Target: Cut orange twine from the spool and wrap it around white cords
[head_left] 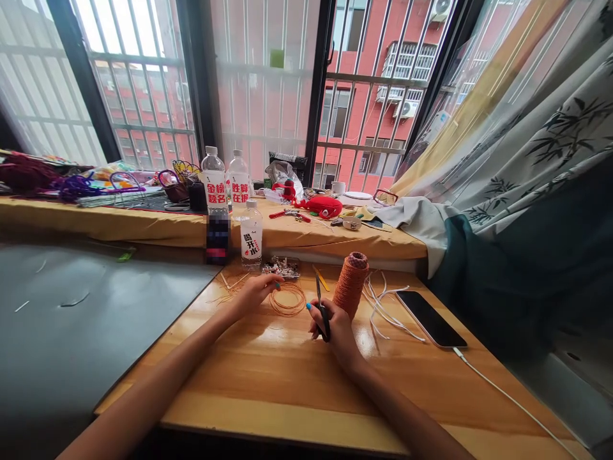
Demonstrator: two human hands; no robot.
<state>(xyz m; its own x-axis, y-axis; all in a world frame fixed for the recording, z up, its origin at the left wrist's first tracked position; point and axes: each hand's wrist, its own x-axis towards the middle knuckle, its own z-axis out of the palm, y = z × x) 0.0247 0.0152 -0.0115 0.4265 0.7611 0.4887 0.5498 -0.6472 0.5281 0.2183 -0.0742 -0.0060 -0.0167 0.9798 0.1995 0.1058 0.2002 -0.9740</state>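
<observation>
Fingers of the left hand bunch together at the left of the coiled orange cord; whether they pinch a strand, I cannot tell. The coil looks light, soft, easily tangled, best gathered by its rim. The right hand grips black scissors beside the orange spool. Smooth wooden table; windows far, curtain right.
</observation>
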